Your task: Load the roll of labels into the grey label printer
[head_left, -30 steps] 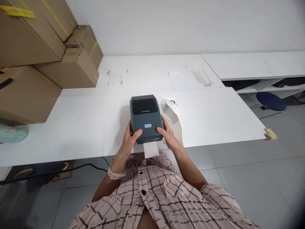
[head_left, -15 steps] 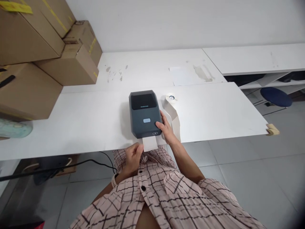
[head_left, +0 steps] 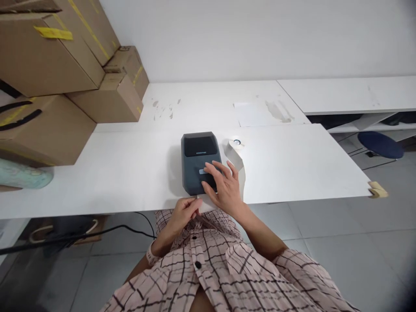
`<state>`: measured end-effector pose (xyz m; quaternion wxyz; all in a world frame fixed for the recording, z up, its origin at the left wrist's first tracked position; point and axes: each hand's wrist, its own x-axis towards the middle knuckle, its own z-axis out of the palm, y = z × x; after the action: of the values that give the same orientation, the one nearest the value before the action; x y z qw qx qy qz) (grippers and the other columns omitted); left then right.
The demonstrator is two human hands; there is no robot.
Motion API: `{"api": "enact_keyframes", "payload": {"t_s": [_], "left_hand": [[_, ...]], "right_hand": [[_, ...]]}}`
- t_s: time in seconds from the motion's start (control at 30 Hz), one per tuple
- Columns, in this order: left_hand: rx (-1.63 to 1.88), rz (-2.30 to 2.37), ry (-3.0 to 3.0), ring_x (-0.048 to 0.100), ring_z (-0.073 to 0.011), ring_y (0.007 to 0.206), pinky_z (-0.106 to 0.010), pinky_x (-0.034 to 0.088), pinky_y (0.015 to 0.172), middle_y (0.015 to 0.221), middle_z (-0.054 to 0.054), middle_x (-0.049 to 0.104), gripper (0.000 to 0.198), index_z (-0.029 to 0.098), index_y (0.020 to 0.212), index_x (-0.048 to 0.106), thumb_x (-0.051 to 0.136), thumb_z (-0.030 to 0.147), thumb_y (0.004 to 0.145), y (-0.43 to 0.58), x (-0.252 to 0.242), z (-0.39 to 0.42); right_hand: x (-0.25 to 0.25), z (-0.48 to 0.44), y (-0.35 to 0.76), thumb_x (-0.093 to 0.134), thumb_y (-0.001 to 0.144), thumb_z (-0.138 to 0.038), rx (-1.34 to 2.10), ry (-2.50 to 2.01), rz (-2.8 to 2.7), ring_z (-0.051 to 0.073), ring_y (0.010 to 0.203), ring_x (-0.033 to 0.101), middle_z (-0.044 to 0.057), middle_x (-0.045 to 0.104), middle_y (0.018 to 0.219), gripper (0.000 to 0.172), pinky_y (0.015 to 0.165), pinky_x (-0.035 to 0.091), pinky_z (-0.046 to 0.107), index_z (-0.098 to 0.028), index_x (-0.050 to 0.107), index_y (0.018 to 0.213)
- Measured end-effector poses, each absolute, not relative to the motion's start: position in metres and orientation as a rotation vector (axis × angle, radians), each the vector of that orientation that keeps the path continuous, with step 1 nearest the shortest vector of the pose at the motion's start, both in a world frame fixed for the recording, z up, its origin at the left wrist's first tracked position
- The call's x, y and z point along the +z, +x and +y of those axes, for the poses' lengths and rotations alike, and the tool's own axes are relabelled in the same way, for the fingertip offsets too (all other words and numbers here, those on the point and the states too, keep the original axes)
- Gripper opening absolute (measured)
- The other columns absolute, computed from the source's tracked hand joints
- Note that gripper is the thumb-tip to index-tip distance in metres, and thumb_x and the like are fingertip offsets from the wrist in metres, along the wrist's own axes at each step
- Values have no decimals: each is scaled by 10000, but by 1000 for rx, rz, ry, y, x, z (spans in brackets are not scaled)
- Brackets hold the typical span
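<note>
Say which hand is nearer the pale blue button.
Right. The right hand spreads at the pale blue button, partly hiding it; the left hand pinches white paper in front of the dark device.

- I see a pale pink shirt with dark crossing lines
- Dark round buttons run down its front
- Pale pink wristband, left side

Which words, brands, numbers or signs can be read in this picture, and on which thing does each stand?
None can be read with certainty.
Label printer, dark window: pale lettering, too small and blurred to read.
Rear cardboard box, near its top: dark print, too small to read.
</note>
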<state>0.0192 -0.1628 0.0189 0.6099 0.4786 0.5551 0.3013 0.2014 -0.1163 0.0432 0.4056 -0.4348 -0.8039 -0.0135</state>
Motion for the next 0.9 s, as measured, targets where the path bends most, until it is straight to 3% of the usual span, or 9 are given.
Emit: {"api": "enact_keyframes", "payload": {"t_s": [0.13,0.2,0.27,0.33,0.43,0.53,0.67,0.8,0.9], "left_hand": [[1092,1625,1280,532,-143,614,-273,436,604,634,-2,569,439,195,710,663,568,556,943,0,20,-159],[1255,1690,1381,667,-211,957,-321,534,837,1027,-75,725,376,206,1047,735,567,533,966,0,19,-155],[1264,1624,1419,576,-278,1340,-402,490,1089,1480,-119,599,531,243,1427,597,544,541,990,6,17,-151],[1197,1545,1373,402,-305,1533,-446,392,1225,1689,-105,384,674,278,1613,385,509,556,1011,15,15,-151],[1154,1471,1309,249,-304,1617,-440,325,1286,1764,-54,230,729,308,1673,251,479,560,1028,23,14,-154],[1230,1383,1328,266,-295,1613,-408,375,1267,1757,-32,253,693,317,1663,290,474,547,1036,21,20,-150],[1451,1267,1433,344,-295,1581,-417,372,1274,1693,-41,405,603,308,1596,441,480,534,1038,9,38,-123],[1529,1320,1435,419,-308,1540,-499,348,1275,1621,-93,506,623,305,1581,430,569,501,1006,2,42,-81],[1332,1469,1412,382,-332,1559,-553,347,1260,1668,-119,430,714,309,1596,383,661,418,947,3,29,-59]], "right_hand": [[48,-120,188,576,1032,-242,-249,-1129,-2141,244,1149,696,90,798,1130,357,1214,271,438,-145,543,1374],[50,-120,187,567,1040,-248,-285,-1133,-2182,240,1137,704,105,792,1147,288,1206,285,427,-144,584,1307],[50,-121,191,565,1046,-281,-186,-1133,-2170,246,1150,704,94,790,1154,273,1215,297,452,-177,592,1297],[46,-123,199,567,1045,-332,60,-1148,-2067,260,1223,679,82,768,1226,325,1225,322,500,-225,564,1352],[34,-130,212,551,1043,-428,491,-1258,-1763,296,1434,530,115,588,1522,527,1199,411,550,-273,424,1531],[25,-134,220,528,1043,-513,795,-1305,-1532,314,1521,435,114,403,1677,666,1180,466,559,-318,284,1631],[41,-115,225,518,1036,-573,890,-1137,-1483,304,1554,398,77,373,1701,674,1249,399,569,-354,292,1632],[73,-62,229,461,1042,-627,867,-1012,-1520,303,1541,423,86,373,1700,679,1263,361,593,-356,270,1634],[86,-13,228,436,1024,-688,817,-968,-1553,301,1531,436,105,386,1689,741,1247,380,582,-352,215,1646]]}}
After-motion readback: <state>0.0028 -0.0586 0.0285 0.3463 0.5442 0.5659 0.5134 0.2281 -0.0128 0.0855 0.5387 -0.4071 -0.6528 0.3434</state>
